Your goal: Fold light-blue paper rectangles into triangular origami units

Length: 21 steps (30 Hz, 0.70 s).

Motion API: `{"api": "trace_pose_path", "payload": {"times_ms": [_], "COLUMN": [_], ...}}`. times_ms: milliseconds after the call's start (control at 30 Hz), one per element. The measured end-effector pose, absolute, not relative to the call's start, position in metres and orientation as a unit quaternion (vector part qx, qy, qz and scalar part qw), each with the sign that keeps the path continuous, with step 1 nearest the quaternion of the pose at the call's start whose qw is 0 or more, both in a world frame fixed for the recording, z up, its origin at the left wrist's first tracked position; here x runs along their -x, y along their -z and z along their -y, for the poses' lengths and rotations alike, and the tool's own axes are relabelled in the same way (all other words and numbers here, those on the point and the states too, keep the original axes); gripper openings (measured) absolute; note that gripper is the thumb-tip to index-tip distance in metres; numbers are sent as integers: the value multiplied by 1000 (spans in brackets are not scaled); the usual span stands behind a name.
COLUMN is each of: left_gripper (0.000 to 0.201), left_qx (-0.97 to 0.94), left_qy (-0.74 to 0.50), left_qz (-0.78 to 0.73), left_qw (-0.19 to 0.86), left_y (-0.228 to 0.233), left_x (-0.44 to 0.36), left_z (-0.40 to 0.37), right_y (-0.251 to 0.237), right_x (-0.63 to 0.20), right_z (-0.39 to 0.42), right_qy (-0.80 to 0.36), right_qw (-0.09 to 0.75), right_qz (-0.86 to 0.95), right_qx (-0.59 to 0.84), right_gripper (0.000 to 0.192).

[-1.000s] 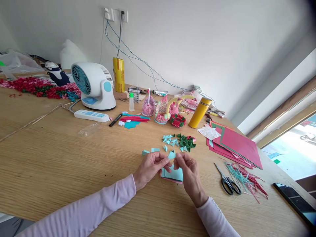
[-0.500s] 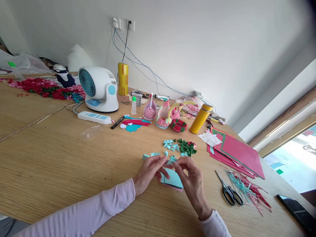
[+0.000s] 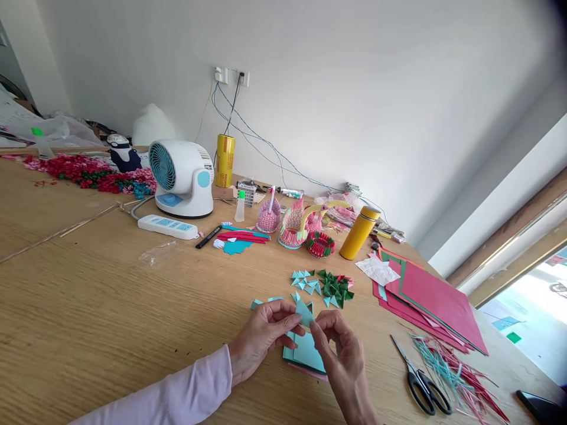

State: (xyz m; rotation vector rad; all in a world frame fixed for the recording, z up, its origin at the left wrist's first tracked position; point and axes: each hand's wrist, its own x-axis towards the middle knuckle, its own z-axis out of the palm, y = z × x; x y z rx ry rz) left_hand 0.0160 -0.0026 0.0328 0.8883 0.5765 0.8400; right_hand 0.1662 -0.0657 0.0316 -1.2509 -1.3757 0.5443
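Between my hands is a small folded piece of light blue paper [image 3: 303, 313], held up over the table with a pointed corner upward. My left hand [image 3: 266, 333] pinches its left side between thumb and fingers. At its lower right edge, my right hand [image 3: 341, 345] grips it with thumb and forefinger. Beneath them lies a stack of light blue paper sheets [image 3: 310, 352], partly hidden by the hands. Just beyond are small light blue folded triangles [image 3: 312, 287] and a heap of dark green ones [image 3: 336, 289].
Black-handled scissors [image 3: 420, 381] and thin paper strips [image 3: 460, 372] lie to the right, below stacked red sheets [image 3: 443, 301]. A yellow bottle [image 3: 359, 233] stands behind, beside a red-green paper ring [image 3: 321, 244] and folded-paper swans [image 3: 292, 227]. A white fan [image 3: 183, 177] and power strip [image 3: 168, 226] are left.
The light blue paper has turned and now shows a larger triangular face with its point up. Both hands stay on it. The camera view has tilted, so the scene sits lower.
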Motion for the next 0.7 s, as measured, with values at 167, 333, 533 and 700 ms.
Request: {"api": "trace_pose_path", "payload": {"times_ms": [167, 333, 533, 700], "left_gripper": [33, 32, 31, 36], "left_qx": [-383, -362, -517, -586], "left_qy": [-335, -231, -314, -367], "left_qz": [-226, -204, -243, -251], "left_qw": [831, 880, 758, 677], "left_y": [-35, -34, -35, -32], "left_x": [-13, -10, -13, -16], "left_z": [1, 3, 8, 9], "right_y": [-38, -37, -32, -31], "right_x": [-179, -187, -186, -181], "right_z": [68, 64, 61, 62], "right_qy": [-272, -273, -281, -278], "right_qw": [526, 496, 504, 505], "right_qz": [642, 689, 592, 568], "right_qx": [487, 453, 562, 587], "right_gripper": [26, 12, 24, 26]}}
